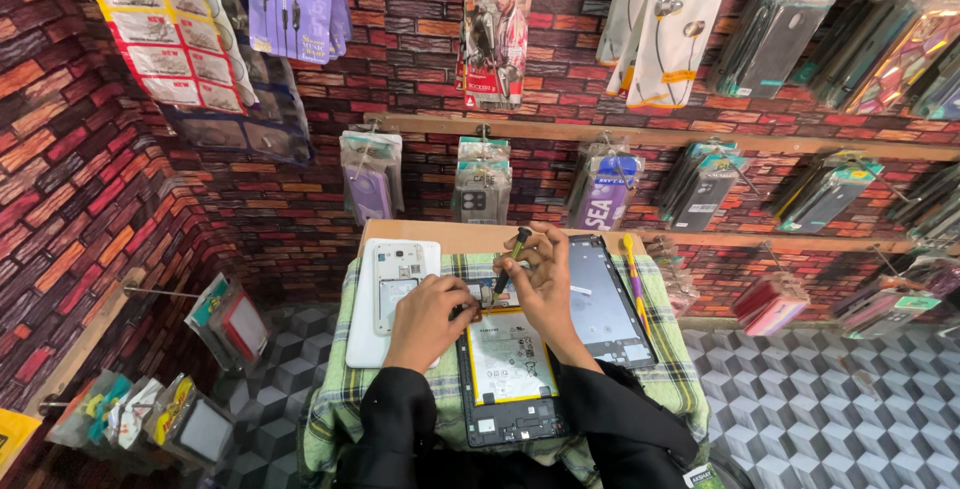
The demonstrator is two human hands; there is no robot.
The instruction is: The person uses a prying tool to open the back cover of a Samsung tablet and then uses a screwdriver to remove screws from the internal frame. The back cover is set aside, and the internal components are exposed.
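On the checked cloth [660,369], right hand [545,284] fingers grip a screwdriver [508,261]; left hand [425,319] steadies the opened tablet [510,369].

The scene is brightly and evenly lit, seemingly from overhead, though no lamp shows. Colours are saturated and shadows are soft: only faint ones lie under the hands on the green-and-yellow checked cloth [660,369] covering the counter. Glare sits on the glossy clear plastic packets of phone cases [775,24] hung along the red brick-pattern wall [70,179], and a pale sheen crosses the dark glass screen panel [605,304]. The wide lens bends the wooden shelf rail [700,136] and stretches the corners. Focus is sharp centrally; the hanging packets at lower left [130,409] look slightly smeared.
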